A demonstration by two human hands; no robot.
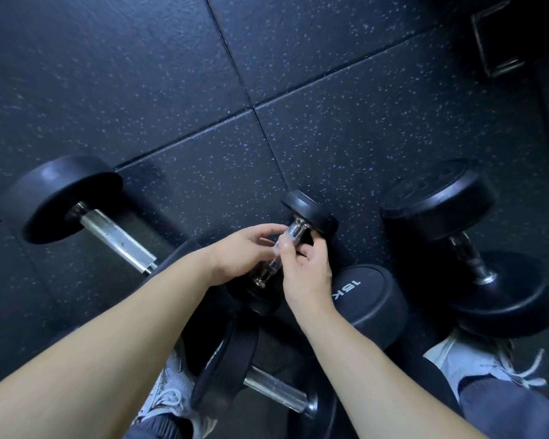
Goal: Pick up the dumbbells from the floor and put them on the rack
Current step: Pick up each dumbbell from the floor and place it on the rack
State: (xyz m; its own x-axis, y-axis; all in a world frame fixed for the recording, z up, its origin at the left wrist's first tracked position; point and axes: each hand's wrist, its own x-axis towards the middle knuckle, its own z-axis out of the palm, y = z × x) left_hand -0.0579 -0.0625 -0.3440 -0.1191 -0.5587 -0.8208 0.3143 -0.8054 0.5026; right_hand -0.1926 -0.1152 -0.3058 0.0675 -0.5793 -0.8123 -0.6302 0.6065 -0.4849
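A small black dumbbell [311,213] with a chrome handle lies on the dark rubber floor in the middle of the view. My left hand [244,251] and my right hand [305,270] both curl around its handle, fingers touching the chrome. Its near head is mostly hidden under my hands. A large dumbbell [76,198] lies to the left, and another large one [457,226] to the right. A dumbbell [267,388] lies between my feet. A black head marked 15K [371,299] sits just right of my right wrist. No rack is recognisable.
My two feet in pale sneakers [485,359] stand at the bottom, close to the dumbbells. A dark metal frame piece [495,42] shows at the top right corner. Speckled rubber floor tiles [140,74] fill the upper half of the view.
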